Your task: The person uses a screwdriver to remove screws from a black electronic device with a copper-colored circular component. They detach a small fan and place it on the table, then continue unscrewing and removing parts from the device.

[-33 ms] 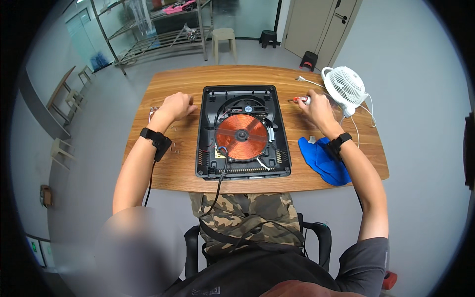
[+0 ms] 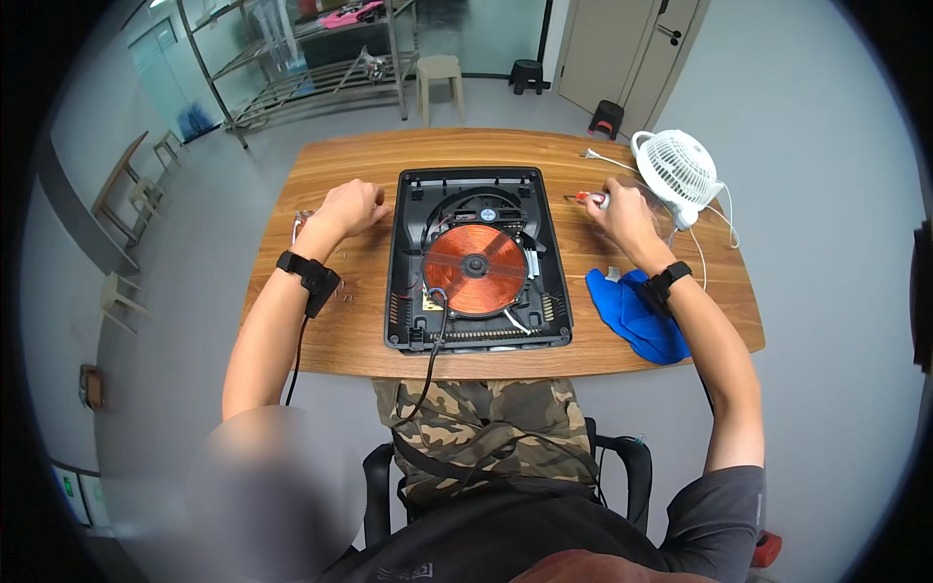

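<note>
An opened induction cooker [image 2: 398, 282] lies in the middle of the wooden table, its black casing exposing a round copper coil [image 2: 457, 277]. Just left of its casing, my left hand [image 2: 352, 206] rests with fingers curled down; whatever they may hold is hidden. To the right of the cooker, my right hand [image 2: 624, 212] is closed round the handle of a red and white screwdriver [image 2: 583, 197], whose dark tip points left. Several small screws [image 2: 346, 297] are scattered on the table by my left wrist. Near my right wrist lies a crumpled blue cloth [image 2: 632, 316].
A white fan [image 2: 677, 167] stands at the table's far right, with its cord and plug [image 2: 593, 154] on the tabletop. A black power cord [image 2: 425, 384] runs from the cooker over the near edge. Beyond the table are a metal rack [image 2: 321, 87] and stools [image 2: 439, 70].
My left hand has shifted very slightly right, toward the cooker's edge. My right hand and the cooker look unmoved.
</note>
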### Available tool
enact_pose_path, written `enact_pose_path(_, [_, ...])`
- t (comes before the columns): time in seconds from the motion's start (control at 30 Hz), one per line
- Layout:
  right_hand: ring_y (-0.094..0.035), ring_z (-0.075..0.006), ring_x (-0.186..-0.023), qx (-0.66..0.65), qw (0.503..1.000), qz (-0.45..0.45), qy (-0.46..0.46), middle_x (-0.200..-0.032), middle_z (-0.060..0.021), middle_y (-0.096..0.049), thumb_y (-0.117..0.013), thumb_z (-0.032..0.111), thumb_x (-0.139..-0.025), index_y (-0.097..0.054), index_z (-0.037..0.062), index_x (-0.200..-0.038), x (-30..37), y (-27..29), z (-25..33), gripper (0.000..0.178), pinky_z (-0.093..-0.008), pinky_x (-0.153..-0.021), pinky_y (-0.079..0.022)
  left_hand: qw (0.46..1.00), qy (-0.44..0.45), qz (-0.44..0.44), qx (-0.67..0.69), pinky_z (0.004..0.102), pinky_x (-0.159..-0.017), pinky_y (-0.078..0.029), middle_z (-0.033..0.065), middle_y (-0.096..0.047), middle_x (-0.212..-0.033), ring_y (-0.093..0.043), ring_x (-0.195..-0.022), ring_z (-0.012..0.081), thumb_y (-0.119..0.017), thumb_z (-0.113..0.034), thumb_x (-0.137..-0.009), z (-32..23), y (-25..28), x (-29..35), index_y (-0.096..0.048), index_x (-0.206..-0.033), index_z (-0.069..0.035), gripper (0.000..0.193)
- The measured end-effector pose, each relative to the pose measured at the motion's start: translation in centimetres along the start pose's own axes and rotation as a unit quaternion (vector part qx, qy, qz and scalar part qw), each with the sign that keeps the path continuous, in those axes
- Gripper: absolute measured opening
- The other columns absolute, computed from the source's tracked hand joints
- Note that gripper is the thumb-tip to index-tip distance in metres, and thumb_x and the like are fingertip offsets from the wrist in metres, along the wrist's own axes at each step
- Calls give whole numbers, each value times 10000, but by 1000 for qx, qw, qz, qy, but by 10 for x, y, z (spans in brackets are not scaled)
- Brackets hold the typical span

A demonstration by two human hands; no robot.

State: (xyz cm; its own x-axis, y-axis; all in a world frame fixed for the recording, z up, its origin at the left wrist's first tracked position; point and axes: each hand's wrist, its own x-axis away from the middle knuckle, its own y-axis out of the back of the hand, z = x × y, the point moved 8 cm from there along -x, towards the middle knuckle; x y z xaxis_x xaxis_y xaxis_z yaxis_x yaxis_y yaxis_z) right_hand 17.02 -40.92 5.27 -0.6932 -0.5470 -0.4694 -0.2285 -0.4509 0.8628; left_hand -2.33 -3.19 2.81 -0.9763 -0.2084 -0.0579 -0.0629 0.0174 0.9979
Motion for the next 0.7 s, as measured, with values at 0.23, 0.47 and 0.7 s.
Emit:
enact_pose_path(0.23, [-700, -476, -786, 36, 991, 125, -29, -787, -311, -682, -751, 295, -814, -642, -87, -962, 25, -38, -2, 423, -502, -729, -597, 989, -147, -12, 30, 467, -795, -551, 173, -727, -907, -688, -912, 376, -724, -212, -867, -67, 10, -19, -720, -996, -65, 196])
enact_pose_path(0.47, [-724, -425, -853, 0, 941, 324, -95, -891, -292, -719, -793, 342, -781, -728, -77, -882, 38, -77, -1, 436, -455, -790, -598, 981, -184, 34, 48, 450, -845, -550, 159, -729, -998, -683, -988, 359, -752, -202, -848, -100, -5, -39, -728, -984, -47, 208])
enact_pose_path(0.7, [-721, -434, -868, 15, 937, 339, -77, -901, -297, -718, -777, 416, -811, -735, -72, -917, 40, -84, -8, 502, -460, -806, -594, 980, -183, 63, 48, 436, -845, -547, 127, -698, -991, -675, -999, 328, -784, -158, -815, -109, -13, -50, -726, -987, -44, 215])
